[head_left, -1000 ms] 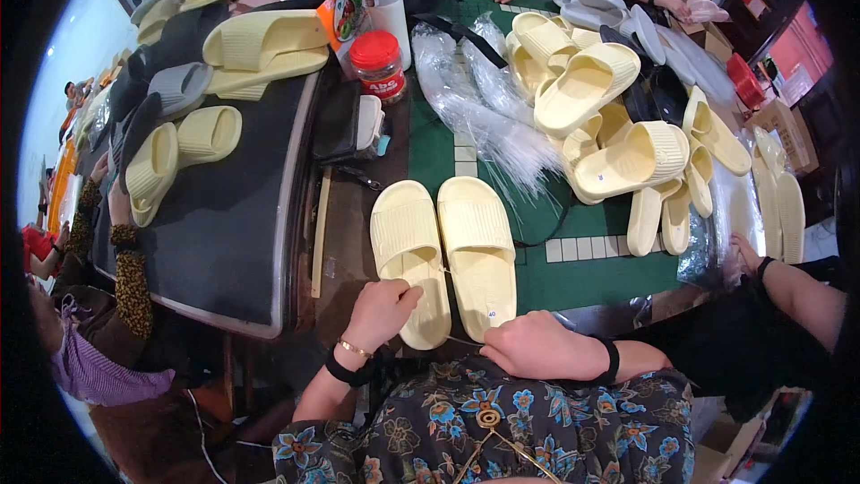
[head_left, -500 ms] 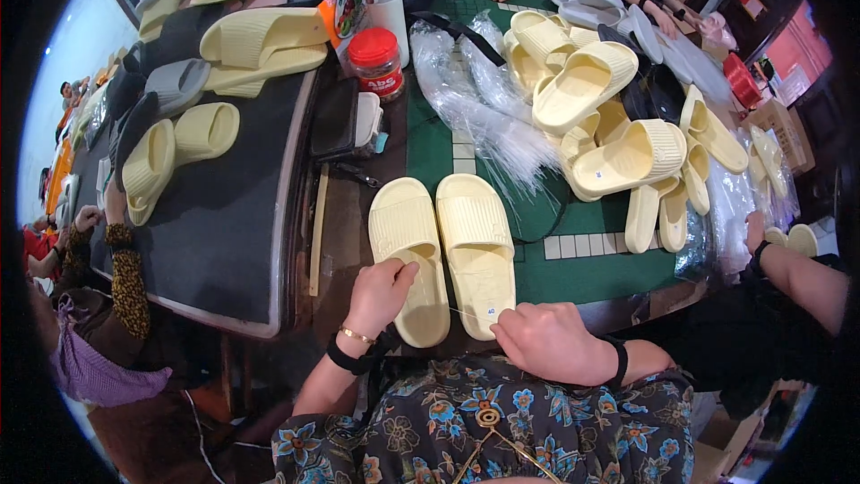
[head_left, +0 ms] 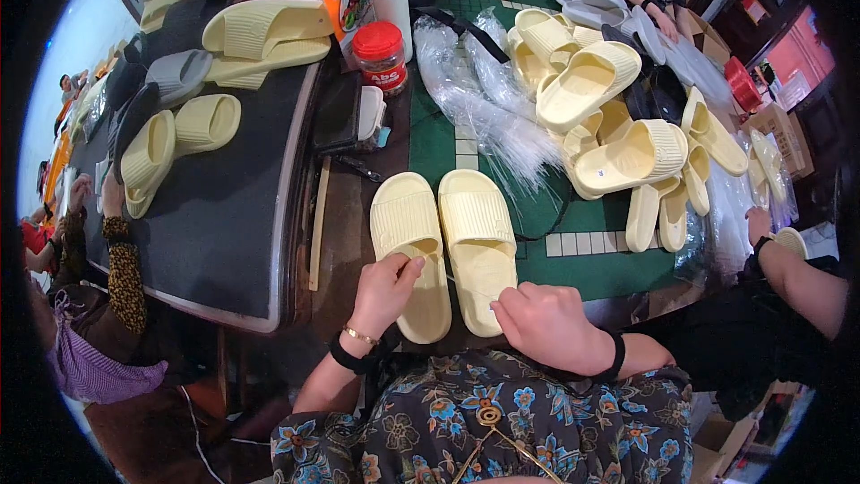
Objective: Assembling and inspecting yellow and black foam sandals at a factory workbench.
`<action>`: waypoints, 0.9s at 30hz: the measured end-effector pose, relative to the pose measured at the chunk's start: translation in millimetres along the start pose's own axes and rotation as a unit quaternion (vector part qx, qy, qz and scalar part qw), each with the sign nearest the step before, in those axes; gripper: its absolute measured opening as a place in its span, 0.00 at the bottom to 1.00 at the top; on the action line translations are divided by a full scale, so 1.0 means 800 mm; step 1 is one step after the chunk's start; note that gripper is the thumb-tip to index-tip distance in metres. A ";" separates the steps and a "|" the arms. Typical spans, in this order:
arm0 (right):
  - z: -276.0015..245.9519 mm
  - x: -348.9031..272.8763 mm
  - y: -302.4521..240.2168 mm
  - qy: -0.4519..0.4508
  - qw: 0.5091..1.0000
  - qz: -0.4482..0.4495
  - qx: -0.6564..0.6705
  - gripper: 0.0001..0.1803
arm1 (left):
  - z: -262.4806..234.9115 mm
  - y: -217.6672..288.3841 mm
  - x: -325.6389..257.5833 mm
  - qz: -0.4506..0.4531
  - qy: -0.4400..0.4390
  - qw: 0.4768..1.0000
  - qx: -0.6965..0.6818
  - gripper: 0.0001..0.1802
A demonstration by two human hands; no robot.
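Two pale yellow slide slippers lie side by side in front of me, toes pointing away: the left slipper point(head_left: 409, 215) and the right slipper point(head_left: 475, 224). Over the left one's footbed, my left hand point(head_left: 385, 285) is closed in a pinch. My right hand point(head_left: 551, 323) pinches in the same way beside the right slipper's heel. Between them a thin clear plastic strand point(head_left: 451, 279) is faintly visible, seemingly held at both ends. The fingertips hide most of what they grip.
Yellow slippers point(head_left: 587, 85) are heaped at the right, near a bundle of clear plastic strands point(head_left: 488, 125). A red-lidded jar point(head_left: 380, 56) and white bottle point(head_left: 391, 4) stand behind. Left is a dark table point(head_left: 228, 206) with more slippers. Co-workers' hands and arms show around the tables.
My right hand has risen slightly, and its fingers now cover the small sticker on the right slipper's heel. My left hand stays nearly in place, still pinched. The view has shifted slightly.
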State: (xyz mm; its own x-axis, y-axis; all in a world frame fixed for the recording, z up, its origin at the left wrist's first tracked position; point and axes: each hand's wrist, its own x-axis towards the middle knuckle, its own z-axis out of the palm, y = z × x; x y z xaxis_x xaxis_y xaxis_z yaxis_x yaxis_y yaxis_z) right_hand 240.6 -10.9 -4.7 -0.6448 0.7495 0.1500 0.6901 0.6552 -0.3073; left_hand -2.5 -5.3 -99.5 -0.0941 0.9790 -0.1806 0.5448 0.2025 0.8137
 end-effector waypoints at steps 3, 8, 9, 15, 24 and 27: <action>0.013 0.006 0.001 -0.013 1.000 0.007 -0.007 0.12 | 0.000 0.004 -0.008 0.017 0.005 1.000 -0.008 0.19; 0.032 0.007 0.005 -0.028 0.999 0.018 -0.003 0.12 | 0.004 0.017 -0.026 -0.005 0.005 0.999 -0.038 0.17; 0.037 0.008 0.005 -0.027 0.999 0.020 -0.003 0.12 | 0.005 0.019 -0.029 0.032 0.031 0.999 -0.010 0.14; 0.071 0.022 0.010 -0.073 0.997 0.021 0.012 0.08 | 0.016 0.024 -0.037 0.094 0.097 0.991 -0.008 0.13; 0.124 0.061 0.030 0.061 0.998 0.031 -0.001 0.08 | 0.008 0.015 -0.022 0.165 0.140 0.976 0.008 0.14; 0.132 0.062 0.035 0.079 0.996 0.040 0.007 0.07 | -0.005 0.018 -0.012 0.166 0.181 0.969 -0.003 0.11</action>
State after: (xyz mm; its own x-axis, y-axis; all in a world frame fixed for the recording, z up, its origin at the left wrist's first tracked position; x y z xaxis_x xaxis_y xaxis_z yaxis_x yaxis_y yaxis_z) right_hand 193.5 34.4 -105.2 -0.5274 0.8058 0.2694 0.7317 0.5919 -0.3379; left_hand 3.1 -11.6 -84.1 -0.2018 0.9337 0.2956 0.5897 -0.1252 0.7979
